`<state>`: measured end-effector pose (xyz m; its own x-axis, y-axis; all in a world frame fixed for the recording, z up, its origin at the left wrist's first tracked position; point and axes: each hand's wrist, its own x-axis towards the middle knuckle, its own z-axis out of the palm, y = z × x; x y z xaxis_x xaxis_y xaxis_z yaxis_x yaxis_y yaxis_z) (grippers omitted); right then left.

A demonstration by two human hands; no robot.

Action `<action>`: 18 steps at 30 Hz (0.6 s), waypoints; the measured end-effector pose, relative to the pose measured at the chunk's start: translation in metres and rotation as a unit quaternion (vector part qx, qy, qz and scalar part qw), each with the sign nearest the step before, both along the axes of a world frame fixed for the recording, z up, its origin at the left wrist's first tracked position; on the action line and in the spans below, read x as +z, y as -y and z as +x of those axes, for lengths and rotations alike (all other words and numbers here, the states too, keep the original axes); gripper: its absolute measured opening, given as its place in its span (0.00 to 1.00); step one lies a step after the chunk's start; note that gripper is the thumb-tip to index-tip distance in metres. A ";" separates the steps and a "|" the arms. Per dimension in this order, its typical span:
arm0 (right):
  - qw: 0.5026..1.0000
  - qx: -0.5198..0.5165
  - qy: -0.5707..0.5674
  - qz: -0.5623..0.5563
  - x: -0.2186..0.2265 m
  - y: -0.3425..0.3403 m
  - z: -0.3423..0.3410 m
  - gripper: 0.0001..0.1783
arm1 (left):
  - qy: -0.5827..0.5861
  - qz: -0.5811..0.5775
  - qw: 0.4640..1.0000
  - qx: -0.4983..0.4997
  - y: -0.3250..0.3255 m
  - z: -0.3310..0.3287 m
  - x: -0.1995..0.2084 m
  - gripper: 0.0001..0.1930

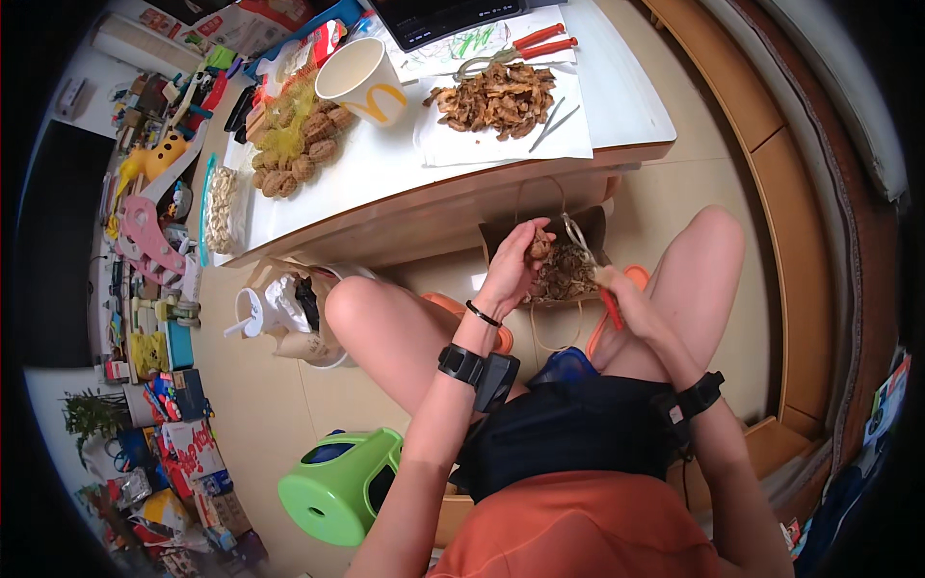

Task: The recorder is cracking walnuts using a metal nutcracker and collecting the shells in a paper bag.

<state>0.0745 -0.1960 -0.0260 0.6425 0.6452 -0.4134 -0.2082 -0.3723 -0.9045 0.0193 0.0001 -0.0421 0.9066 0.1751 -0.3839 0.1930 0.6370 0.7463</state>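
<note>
My left hand (516, 268) is closed around a brown walnut (541, 248), which shows at the fingertips. My right hand (631, 303) grips a red-handled nutcracker (612, 310); its metal jaws (575, 233) point up beside the walnut. Both hands are over an open paper bag (496, 236) between my knees, with broken walnut shells (564, 275) inside. On the table ahead, a heap of brown shelled pieces (501, 99) rests on white paper (568, 144), with grey tweezers (554, 125) beside it. A second red-handled tool (540, 45) lies behind the heap.
Whole walnuts (323, 125) in a yellow net stand on the white table (385, 173), near a white paper cup (358, 82) and a bag of pale nuts (222, 217). A lined bin (332, 352) is left of my knee. A green stool (337, 486) stands lower left.
</note>
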 end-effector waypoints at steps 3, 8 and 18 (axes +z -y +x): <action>0.989 -0.071 -0.106 -0.071 -0.001 0.006 0.002 0.16 | 0.009 0.034 0.999 -0.004 -0.001 -0.001 0.005 0.15; 0.989 -0.089 -0.112 0.042 0.012 0.003 -0.001 0.11 | -0.018 0.002 1.000 -0.001 0.002 -0.002 0.013 0.15; 0.976 0.083 0.186 -0.077 0.016 -0.013 -0.013 0.29 | -0.026 -0.154 0.988 0.002 0.010 -0.004 0.031 0.16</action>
<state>0.0614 -0.1829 -0.0099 0.6586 0.7015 -0.2725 0.1986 -0.5113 -0.8362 0.0151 -0.0101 -0.0113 0.8841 0.0465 -0.4649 0.2224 0.8332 0.5063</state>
